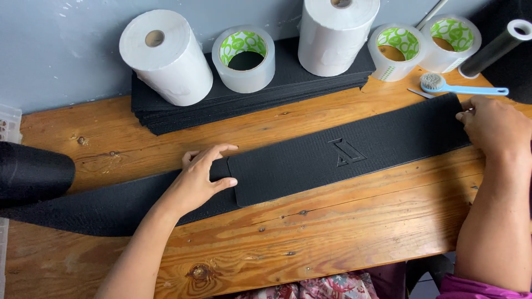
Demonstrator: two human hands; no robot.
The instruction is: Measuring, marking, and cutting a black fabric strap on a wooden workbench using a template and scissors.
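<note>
A head-worn camera looks down on a wooden workbench [343, 221] where a person lays a long black textured foam strip [343, 158] flat, running slightly uphill from left to right. An embossed angular logo [346, 152] sits near the strip's middle. Every place below is given relative to this strip.

The left hand [199, 180] rests at the strip's left end, palm down, fingers spread apart and flat, thumb at the rounded lower corner. It presses rather than grasps, seemingly to pin that end in line. The right hand [493, 127] rests on the strip's right end, fingers bent over the end edge; whether they pinch it or only press cannot be told.

Under the strip's left end lies a sheet of black mesh-like material [105, 207], unrolling leftward from a black roll [33, 171] at the bench's left edge. The strip lies on top of it, so the two overlap beneath the left hand.

Behind the strip, against the grey wall, a stack of matching black strips [288, 88] carries two white paper rolls [166, 55] [335, 36] and a roll of clear tape [244, 58]. Two more tape rolls [396, 52] [449, 41] stand behind the strip's right end, beside a small blue-handled brush [460, 86] and a dark tube [496, 47].
</note>
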